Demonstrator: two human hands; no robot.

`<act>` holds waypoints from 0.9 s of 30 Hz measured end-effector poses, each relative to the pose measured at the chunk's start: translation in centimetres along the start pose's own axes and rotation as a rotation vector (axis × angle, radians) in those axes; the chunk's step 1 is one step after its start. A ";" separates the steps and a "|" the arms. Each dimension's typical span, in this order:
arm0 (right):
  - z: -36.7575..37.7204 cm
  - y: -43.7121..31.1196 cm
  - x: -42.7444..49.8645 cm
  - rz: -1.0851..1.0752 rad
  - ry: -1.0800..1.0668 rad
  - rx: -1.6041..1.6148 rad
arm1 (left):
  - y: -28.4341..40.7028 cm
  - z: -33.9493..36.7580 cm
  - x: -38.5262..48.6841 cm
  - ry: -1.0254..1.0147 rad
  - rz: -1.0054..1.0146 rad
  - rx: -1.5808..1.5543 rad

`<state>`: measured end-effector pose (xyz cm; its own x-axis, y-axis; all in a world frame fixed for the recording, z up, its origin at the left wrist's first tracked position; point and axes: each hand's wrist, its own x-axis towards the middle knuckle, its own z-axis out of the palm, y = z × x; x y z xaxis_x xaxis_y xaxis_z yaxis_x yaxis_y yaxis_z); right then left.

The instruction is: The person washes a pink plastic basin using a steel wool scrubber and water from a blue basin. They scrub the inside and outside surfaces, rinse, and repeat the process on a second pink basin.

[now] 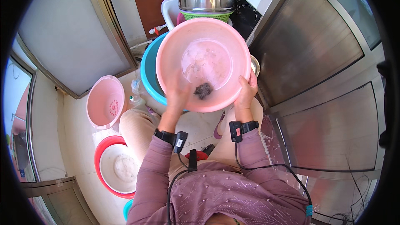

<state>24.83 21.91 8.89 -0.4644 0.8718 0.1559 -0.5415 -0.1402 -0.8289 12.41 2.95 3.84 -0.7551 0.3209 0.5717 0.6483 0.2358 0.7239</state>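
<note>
A pink plastic basin [204, 59] is tilted towards me above my knees. My right hand [245, 92] grips its right rim, thumb on the inner side. Over the front left of the basin is my left hand [177, 92], blurred, its thumb apart from the fingers and nothing visible in it. Just right of that hand, a dark wire scouring ball [203, 91] lies inside against the lower wall. The basin's bottom looks wet, with streaks and specks. Behind it stands a larger blue basin [150, 65], partly covered.
Left on the tiled floor are another pink basin [106, 103], a white basin [118, 168] inside a red one [100, 150], and a bottle [137, 100]. A steel steamer pot [207, 0] sits on a green basket [206, 16] at the back. Metal-framed panels [312, 43] border the right.
</note>
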 end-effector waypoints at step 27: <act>2.9 1.6 -2.1 -0.440 -0.975 -1.389 | -4.4 -5.0 3.2 -0.193 -0.675 -1.055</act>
<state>22.84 18.49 8.80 -0.9562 0.0831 0.2807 -0.0255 0.9316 -0.3627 6.68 -1.62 4.36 -0.8200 0.5715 -0.0313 -0.3188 -0.4106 0.8542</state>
